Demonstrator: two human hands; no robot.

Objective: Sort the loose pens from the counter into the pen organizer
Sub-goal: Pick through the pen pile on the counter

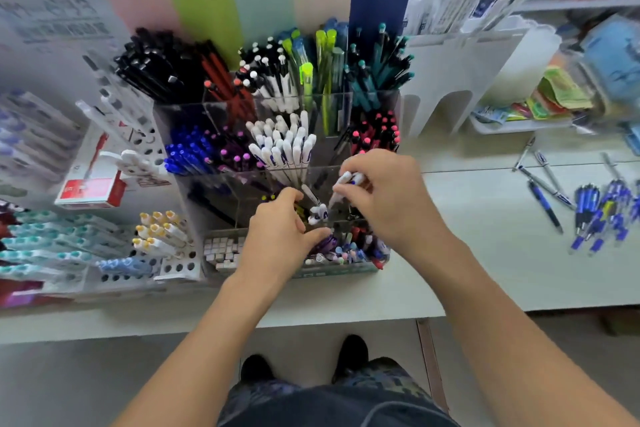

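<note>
right hand (377,198): fingers curled round a white pen (341,185), tip angled down into a front compartment of the pen organizer (221,184)
left hand (280,229): loosely curled, fingertips on that compartment's rim, can't tell if it's holding anything
loose pens (588,211): blue bunch by the desk (485,225) right edge

pen organizer (277,135) on counter (485,253), loose pens (588,211) apparently scattered right
</note>
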